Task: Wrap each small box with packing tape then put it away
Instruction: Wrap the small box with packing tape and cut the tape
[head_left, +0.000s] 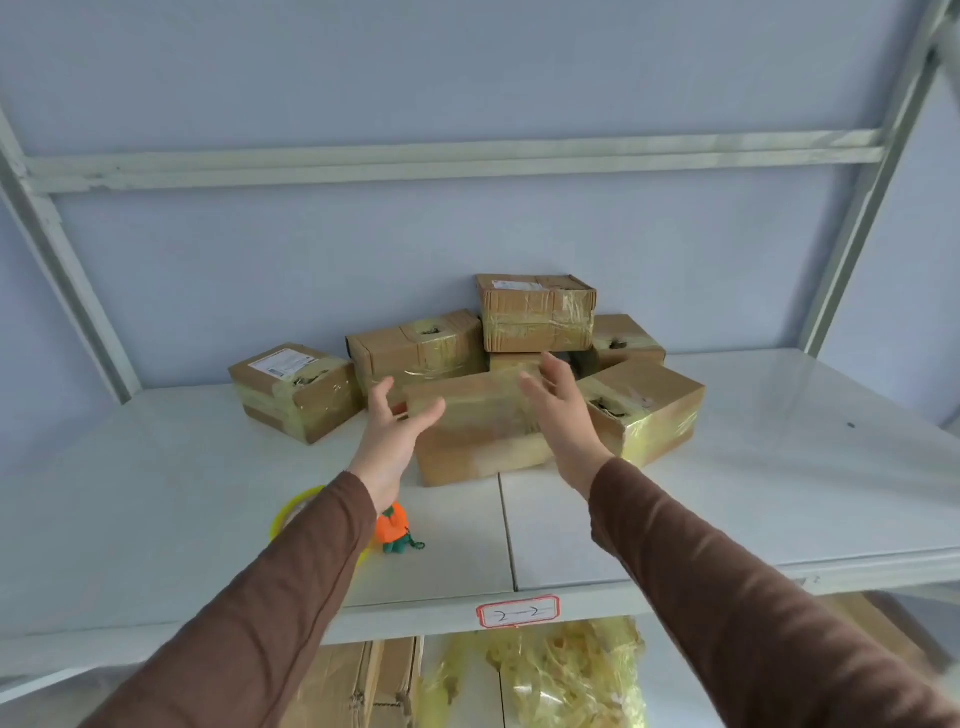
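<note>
Six taped cardboard boxes clustered at back of white shelf. Landmark: front box, nearest shelf edge. Left of it: labelled box, standing apart. Behind-left: holed box. Behind, on top of pile: stacked box. Right, touching: yellow-taped box. Left hand fingers spread, clear of front box's left end, holding nothing. Right hand fingers straight, apart, at its right end; contact unclear. Tape roll and orange toy lie front-left, under left sleeve.
</note>
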